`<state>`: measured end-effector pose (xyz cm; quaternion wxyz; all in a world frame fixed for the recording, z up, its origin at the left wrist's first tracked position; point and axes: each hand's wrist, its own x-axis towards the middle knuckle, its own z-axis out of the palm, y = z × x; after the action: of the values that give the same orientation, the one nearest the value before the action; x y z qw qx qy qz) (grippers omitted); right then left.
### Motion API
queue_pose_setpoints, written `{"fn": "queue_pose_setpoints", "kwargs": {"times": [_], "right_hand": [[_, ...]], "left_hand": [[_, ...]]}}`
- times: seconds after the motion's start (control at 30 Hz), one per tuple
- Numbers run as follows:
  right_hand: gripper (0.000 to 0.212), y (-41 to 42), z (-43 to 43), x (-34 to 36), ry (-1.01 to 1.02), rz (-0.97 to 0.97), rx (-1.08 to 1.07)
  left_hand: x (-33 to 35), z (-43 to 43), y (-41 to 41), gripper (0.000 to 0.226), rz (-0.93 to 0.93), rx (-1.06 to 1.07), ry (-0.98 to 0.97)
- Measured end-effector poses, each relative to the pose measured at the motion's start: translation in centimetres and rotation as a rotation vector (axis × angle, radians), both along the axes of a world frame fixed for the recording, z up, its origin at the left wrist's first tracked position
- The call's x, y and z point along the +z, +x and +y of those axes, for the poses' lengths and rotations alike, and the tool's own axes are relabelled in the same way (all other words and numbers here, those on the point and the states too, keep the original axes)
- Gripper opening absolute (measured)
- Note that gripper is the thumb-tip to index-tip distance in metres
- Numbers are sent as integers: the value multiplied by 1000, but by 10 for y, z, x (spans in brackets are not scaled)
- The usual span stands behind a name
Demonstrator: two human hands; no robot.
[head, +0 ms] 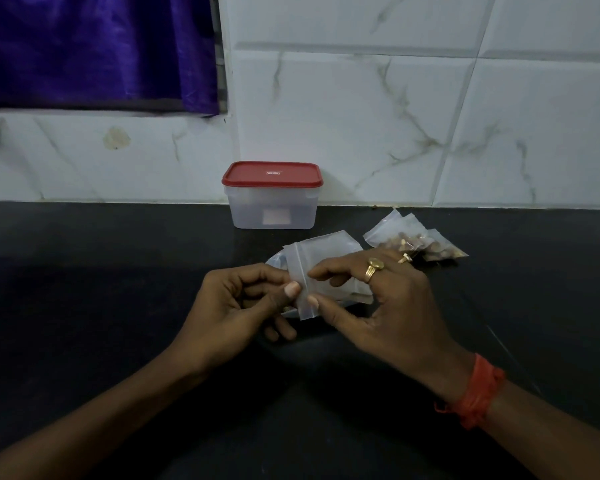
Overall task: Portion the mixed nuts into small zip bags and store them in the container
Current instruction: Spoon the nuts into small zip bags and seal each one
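Both hands hold a small clear zip bag above the dark counter. My left hand pinches its zip edge from the left with thumb and fingers. My right hand, wearing gold rings, pinches the same edge from the right. The bag looks empty. Under the hands lies something pale, mostly hidden, so I cannot tell what it is. Filled zip bags of nuts lie on the counter to the right. A clear plastic container with its red lid shut stands at the back against the wall.
The black counter stretches left and right of the hands. A white marbled tile wall rises behind it. A purple curtain hangs at the upper left.
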<state>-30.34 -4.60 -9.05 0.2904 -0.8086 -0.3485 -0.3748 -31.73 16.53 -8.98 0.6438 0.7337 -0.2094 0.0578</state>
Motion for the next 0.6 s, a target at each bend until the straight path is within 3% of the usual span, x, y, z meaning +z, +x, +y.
{"fn": "queue_pose_setpoints", "kwargs": {"times": [0.27,0.6], "right_hand": [[35,-5,5,-1,10,74,91],[18,-10,7,2,88,252,199]], "left_hand": [[1,1,-1,19,-25,-48,7],[1,0,-3,23,-43,-49,5]]}}
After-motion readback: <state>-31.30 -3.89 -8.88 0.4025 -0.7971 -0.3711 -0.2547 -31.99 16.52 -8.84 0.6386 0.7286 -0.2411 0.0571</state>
